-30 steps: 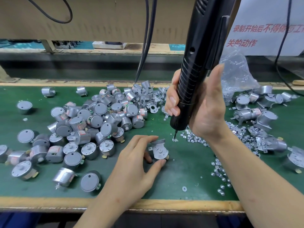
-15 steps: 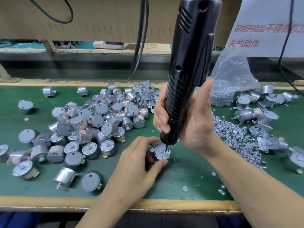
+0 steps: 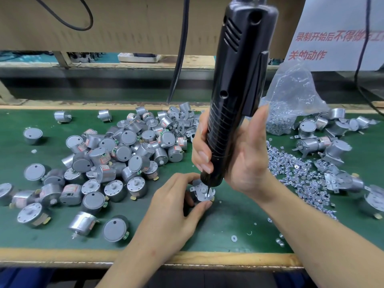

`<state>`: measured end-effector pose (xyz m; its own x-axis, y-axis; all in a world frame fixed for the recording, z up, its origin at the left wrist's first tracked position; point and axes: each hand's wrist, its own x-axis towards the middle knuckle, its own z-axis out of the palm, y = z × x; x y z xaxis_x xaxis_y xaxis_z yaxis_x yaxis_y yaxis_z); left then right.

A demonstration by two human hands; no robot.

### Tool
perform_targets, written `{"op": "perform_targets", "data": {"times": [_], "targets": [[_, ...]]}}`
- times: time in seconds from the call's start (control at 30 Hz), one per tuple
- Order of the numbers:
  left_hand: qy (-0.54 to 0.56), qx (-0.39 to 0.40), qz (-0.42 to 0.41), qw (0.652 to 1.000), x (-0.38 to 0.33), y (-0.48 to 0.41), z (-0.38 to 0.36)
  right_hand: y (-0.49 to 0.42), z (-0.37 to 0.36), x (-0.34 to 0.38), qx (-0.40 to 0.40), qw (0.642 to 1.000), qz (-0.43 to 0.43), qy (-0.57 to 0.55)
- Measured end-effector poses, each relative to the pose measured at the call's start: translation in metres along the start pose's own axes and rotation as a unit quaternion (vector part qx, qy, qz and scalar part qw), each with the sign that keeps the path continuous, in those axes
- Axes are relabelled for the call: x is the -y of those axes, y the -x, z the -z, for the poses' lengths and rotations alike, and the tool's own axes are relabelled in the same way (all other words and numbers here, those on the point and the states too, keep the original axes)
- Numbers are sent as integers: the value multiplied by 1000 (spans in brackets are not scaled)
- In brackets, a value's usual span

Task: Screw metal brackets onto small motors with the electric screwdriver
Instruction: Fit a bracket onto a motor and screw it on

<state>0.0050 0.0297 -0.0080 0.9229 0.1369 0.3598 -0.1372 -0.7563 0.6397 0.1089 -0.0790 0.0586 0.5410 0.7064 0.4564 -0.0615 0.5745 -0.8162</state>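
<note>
Seen from the head camera, the left hand (image 3: 172, 206) pinches a bracket-topped small silver motor (image 3: 202, 191) between thumb and fingertips, steadying it on the green-matted bench (image 3: 228, 223) near the front edge. The right hand (image 3: 243, 161) has its grip wrapped round a black plastic electric screwdriver (image 3: 234, 96), held nearly upright with its bit tip down on the motor's top. A heap of loose silver motors (image 3: 124, 146) lies to the left and a scatter of small silver screws (image 3: 301, 175) to the right.

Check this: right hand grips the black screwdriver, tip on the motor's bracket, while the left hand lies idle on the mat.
Not idle: in the head view the left hand holds the motor steady. The right hand does grip the screwdriver, tip on the bracket.
</note>
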Motion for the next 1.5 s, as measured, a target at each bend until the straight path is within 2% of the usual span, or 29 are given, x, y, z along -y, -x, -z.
{"op": "perform_targets", "data": {"times": [0.8, 1.5], "targets": [[-21, 13, -3, 1000, -3, -1, -4, 3, -11, -10, 8, 1000, -15, 7], [-25, 1, 14, 1000, -7, 0, -1, 1, -11, -11, -46, 997, -24, 63]]}}
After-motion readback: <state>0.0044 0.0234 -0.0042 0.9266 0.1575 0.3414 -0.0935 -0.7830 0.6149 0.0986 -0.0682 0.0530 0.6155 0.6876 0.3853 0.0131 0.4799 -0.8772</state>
